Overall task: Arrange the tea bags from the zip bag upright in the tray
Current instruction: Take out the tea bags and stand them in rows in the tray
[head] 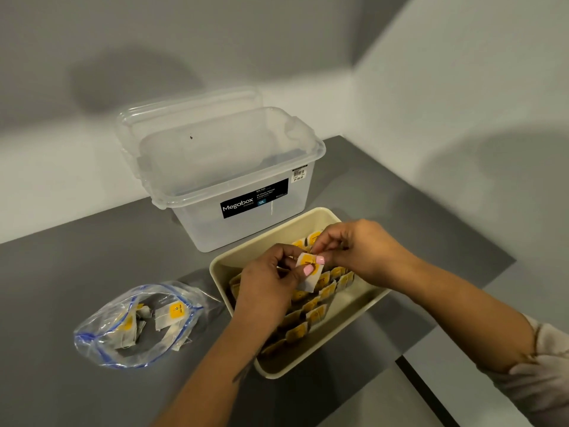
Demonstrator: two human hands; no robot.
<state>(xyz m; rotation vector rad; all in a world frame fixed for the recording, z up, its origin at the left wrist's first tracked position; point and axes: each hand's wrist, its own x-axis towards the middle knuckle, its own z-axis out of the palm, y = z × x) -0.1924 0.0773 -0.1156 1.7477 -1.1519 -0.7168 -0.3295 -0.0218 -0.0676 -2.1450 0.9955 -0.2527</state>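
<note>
A cream tray (268, 241) lies on the grey table and holds several upright tea bags (303, 318) with yellow tags, set in rows. Above the tray, my left hand (268, 288) pinches a white tea bag with a yellow tag (308, 277) between thumb and fingers. My right hand (354, 248) meets it from the right, its fingertips pinching the same tea bag at the top. To the left of the tray lies the clear zip bag (135, 325) with a blue seal, open, with a few tea bags inside.
A clear plastic storage box (246, 192) labelled Megabox stands behind the tray, its lid (184, 109) leaning behind it against the wall. White walls close in at the back and right. The table's edge runs at the lower right.
</note>
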